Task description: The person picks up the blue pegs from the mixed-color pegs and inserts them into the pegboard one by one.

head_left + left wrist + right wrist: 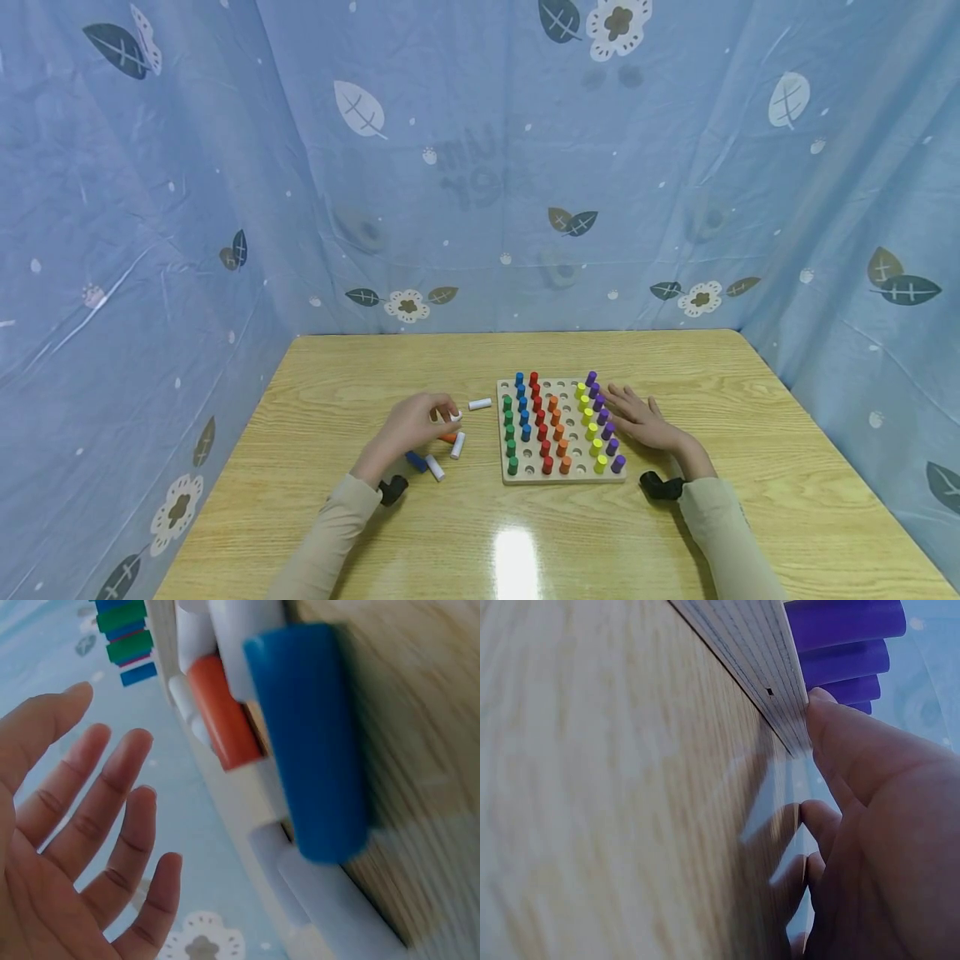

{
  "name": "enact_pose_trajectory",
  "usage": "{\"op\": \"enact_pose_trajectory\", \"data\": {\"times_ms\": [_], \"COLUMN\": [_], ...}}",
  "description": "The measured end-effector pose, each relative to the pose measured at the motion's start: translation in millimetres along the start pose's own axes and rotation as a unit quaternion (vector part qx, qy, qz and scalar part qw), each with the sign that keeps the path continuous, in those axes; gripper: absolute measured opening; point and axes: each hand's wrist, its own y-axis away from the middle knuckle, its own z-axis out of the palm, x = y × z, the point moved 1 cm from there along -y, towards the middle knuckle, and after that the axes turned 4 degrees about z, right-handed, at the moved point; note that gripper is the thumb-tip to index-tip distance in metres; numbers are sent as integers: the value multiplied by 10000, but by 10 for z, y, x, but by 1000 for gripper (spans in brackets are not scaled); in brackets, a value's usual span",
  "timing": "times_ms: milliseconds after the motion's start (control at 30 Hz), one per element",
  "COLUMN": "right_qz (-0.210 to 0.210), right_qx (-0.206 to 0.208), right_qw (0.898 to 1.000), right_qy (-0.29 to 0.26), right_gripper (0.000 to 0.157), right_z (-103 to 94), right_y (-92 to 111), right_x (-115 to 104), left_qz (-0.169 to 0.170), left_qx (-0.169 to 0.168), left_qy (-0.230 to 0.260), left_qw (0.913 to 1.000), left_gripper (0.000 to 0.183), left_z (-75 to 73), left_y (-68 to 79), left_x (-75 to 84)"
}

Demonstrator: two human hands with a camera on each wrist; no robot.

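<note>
My left hand [416, 425] hovers over loose pegs left of the pegboard. In the left wrist view its fingers are spread and loosely bent, with nothing between them. Past its fingertips lie an orange peg [225, 712], a blue peg [307, 742] and several white ones. One white peg [456, 416] shows through the gap between thumb and fingers in the head view. My right hand [645, 423] lies at the right side of the wooden pegboard [558, 480], its thumb at the board's edge beside the purple pegs [847, 664].
Rows of green, blue, red, orange, yellow and purple pegs stand in the board, with bare holes among them. A white peg [480, 404] lies between the left hand and the board. Patterned blue curtains [465, 167] hang around the wooden table [420, 542].
</note>
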Motion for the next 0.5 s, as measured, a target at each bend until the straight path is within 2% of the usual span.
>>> {"op": "enact_pose_trajectory", "data": {"times_ms": [233,500], "right_qz": [2,-11], "right_qx": [8,20], "right_qw": [10000,10000], "right_qy": [-7,-30], "right_gripper": [54,54], "right_z": [5,7], "right_y": [-8,-10], "right_x": [8,36], "left_qz": [148,270], "left_qx": [12,32], "left_qy": [-52,-275], "left_qw": [9999,9993], "left_gripper": [13,6], "left_z": [-64,-86], "left_y": [103,192], "left_x": [-77,-167]}}
